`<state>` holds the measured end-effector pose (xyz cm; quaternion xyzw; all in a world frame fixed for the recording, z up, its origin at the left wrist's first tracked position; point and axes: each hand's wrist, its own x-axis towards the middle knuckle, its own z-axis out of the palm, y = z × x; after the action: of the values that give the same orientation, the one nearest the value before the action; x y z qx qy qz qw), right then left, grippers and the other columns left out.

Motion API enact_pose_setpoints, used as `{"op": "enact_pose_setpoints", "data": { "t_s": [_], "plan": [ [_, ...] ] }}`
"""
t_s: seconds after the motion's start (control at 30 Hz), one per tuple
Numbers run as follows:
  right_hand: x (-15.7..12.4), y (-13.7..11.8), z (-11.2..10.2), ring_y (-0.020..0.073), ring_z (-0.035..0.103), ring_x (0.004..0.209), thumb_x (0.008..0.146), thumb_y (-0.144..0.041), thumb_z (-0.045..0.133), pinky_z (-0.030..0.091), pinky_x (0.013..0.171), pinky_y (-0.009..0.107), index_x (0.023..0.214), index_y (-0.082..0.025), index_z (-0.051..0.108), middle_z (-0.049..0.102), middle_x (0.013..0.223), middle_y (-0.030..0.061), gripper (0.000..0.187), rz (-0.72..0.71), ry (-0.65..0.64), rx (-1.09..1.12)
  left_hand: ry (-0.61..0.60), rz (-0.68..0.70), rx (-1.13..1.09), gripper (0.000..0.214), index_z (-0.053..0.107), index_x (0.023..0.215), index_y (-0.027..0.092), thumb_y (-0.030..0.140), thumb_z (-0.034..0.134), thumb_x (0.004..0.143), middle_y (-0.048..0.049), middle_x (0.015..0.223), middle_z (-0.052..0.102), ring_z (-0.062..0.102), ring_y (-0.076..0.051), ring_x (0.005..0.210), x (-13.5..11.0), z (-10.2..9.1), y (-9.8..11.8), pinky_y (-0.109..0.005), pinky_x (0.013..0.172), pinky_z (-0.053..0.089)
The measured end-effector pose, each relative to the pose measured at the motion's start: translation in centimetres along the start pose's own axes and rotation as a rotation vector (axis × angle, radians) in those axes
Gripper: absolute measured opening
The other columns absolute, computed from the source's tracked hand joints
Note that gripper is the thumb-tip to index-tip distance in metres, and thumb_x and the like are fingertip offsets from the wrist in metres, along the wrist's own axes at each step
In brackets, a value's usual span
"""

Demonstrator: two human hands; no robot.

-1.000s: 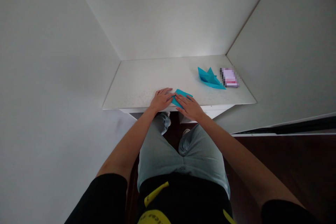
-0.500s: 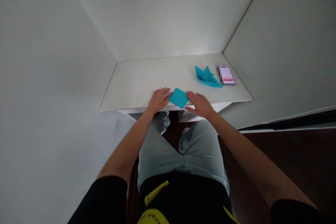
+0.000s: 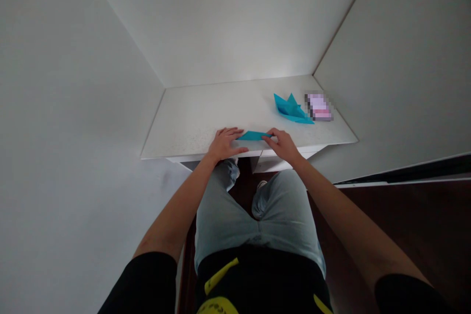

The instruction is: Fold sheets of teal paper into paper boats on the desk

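A piece of turquoise paper [image 3: 253,135] lies on the white tabletop [image 3: 184,142] near its front edge, now a narrow folded strip seen almost edge-on. My left hand [image 3: 223,144] rests on the table, with thumb and fingers on either side of the strip's left tip. My right hand [image 3: 282,145] has its fingertips over the strip's right end and holds it there. Farther back to the right stands a folded turquoise paper boat [image 3: 290,110]. Beside the boat lies a pixelated flat pink and white card or booklet [image 3: 319,107].
White walls [image 3: 235,24] rise on three sides of the tabletop. My knees in pale grey-green trousers [image 3: 257,221] sit below its front edge. Dark wood floor [image 3: 397,216] shows at the lower right.
The flat turquoise diamond has been folded into a narrow strip. My right hand has moved left, onto the paper's right end. The boat and card have not moved on the table.
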<state>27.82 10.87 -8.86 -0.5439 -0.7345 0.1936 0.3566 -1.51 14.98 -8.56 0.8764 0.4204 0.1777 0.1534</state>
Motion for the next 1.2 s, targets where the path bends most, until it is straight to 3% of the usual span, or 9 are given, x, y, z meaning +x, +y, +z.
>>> {"op": "enact_pose_setpoints", "data": {
  "t_s": [0.07, 0.17, 0.27, 0.47, 0.7, 0.8, 0.9, 1.03, 1.2],
  "plan": [
    [1.0, 0.2, 0.4, 0.0249, 0.071, 0.082, 0.099, -0.072, 0.062, 0.057, 0.076, 0.038, 0.096, -0.026, 0.068, 0.076, 0.085, 0.0043, 0.046, 0.093, 0.064, 0.176, 0.062, -0.045, -0.103, 0.042, 0.082, 0.127, 0.029, 0.059, 0.065, 0.104, -0.0053, 0.141, 0.077, 0.065, -0.027, 0.141, 0.4, 0.3, -0.6, -0.049, 0.127, 0.044],
    [2.3, 0.8, 1.6, 0.0217, 0.069, 0.074, 0.091, -0.079, 0.068, 0.059, 0.071, 0.036, 0.093, -0.026, 0.064, 0.073, 0.08, 0.0022, 0.053, 0.156, 0.079, 0.408, 0.153, -0.119, -0.209, 0.042, 0.085, 0.113, 0.026, 0.053, 0.053, 0.111, -0.006, 0.125, 0.083, 0.074, -0.025, 0.122, 0.9, 0.6, -1.3, -0.042, 0.114, 0.056],
    [2.8, 1.5, 2.6, 0.0214, 0.068, 0.074, 0.087, -0.077, 0.07, 0.059, 0.072, 0.037, 0.093, -0.026, 0.064, 0.074, 0.083, 0.0027, 0.052, 0.166, 0.052, 0.467, 0.238, -0.178, -0.168, 0.036, 0.081, 0.116, 0.023, 0.052, 0.061, 0.107, -0.0086, 0.121, 0.081, 0.073, -0.025, 0.117, 1.2, 0.7, -1.4, -0.041, 0.109, 0.057],
    [2.7, 2.5, 2.6, 0.024, 0.071, 0.088, 0.09, -0.04, 0.071, 0.059, 0.085, 0.04, 0.104, -0.024, 0.074, 0.08, 0.098, 0.0048, 0.021, 0.066, -0.042, 0.226, 0.172, -0.145, -0.057, 0.032, 0.082, 0.115, 0.026, 0.044, 0.086, 0.089, -0.0068, 0.124, 0.08, 0.068, -0.03, 0.125, 0.9, 0.6, -0.7, -0.048, 0.113, 0.049],
    [2.3, 2.3, 2.5, 0.0284, 0.075, 0.109, 0.087, -0.014, 0.059, 0.057, 0.103, 0.049, 0.099, -0.025, 0.079, 0.083, 0.114, 0.0077, 0.026, -0.168, -0.075, 0.059, 0.179, -0.056, -0.085, 0.012, 0.088, 0.101, 0.03, 0.026, 0.083, 0.091, -0.0039, 0.108, 0.084, 0.071, -0.026, 0.112, 0.5, 0.5, -0.3, -0.045, 0.103, 0.049],
    [1.4, 1.3, 2.9, 0.0298, 0.074, 0.125, 0.094, -0.015, 0.055, 0.052, 0.114, 0.055, 0.106, -0.025, 0.079, 0.082, 0.129, 0.0079, 0.028, -0.198, -0.104, -0.06, 0.18, 0.007, -0.06, 0.015, 0.089, 0.102, 0.031, 0.026, 0.086, 0.088, -0.003, 0.112, 0.084, 0.071, -0.027, 0.112, 0.2, 0.5, -0.1, -0.047, 0.105, 0.048],
    [-0.3, -0.6, 3.8, 0.0308, 0.062, 0.146, 0.103, -0.02, 0.052, 0.041, 0.127, 0.059, 0.126, -0.023, 0.076, 0.074, 0.148, 0.0099, 0.034, -0.207, -0.092, -0.222, 0.161, 0.049, -0.05, 0.018, 0.089, 0.103, 0.032, 0.032, 0.09, 0.085, -0.002, 0.122, 0.083, 0.069, -0.028, 0.115, 0.0, 0.5, 0.1, -0.049, 0.109, 0.045],
    [-2.5, -2.8, 5.7, 0.0307, 0.053, 0.156, 0.112, -0.038, 0.049, 0.038, 0.132, 0.056, 0.156, -0.019, 0.061, 0.058, 0.165, 0.0138, 0.05, -0.235, -0.099, -0.316, 0.171, 0.003, -0.036, 0.011, 0.09, 0.1, 0.033, 0.038, 0.081, 0.095, -0.0043, 0.121, 0.079, 0.066, -0.026, 0.114, 0.1, 0.5, 0.2, -0.048, 0.108, 0.045],
    [-3.4, -1.8, 5.0, 0.0319, 0.047, 0.16, 0.114, -0.048, 0.045, 0.034, 0.135, 0.059, 0.167, -0.019, 0.049, 0.049, 0.172, 0.0139, 0.061, -0.221, -0.102, -0.362, 0.177, -0.09, -0.033, 0.01, 0.09, 0.1, 0.033, 0.038, 0.082, 0.095, -0.0061, 0.112, 0.074, 0.063, -0.027, 0.113, 0.4, 0.4, -0.1, -0.048, 0.107, 0.044]
  ]
}}
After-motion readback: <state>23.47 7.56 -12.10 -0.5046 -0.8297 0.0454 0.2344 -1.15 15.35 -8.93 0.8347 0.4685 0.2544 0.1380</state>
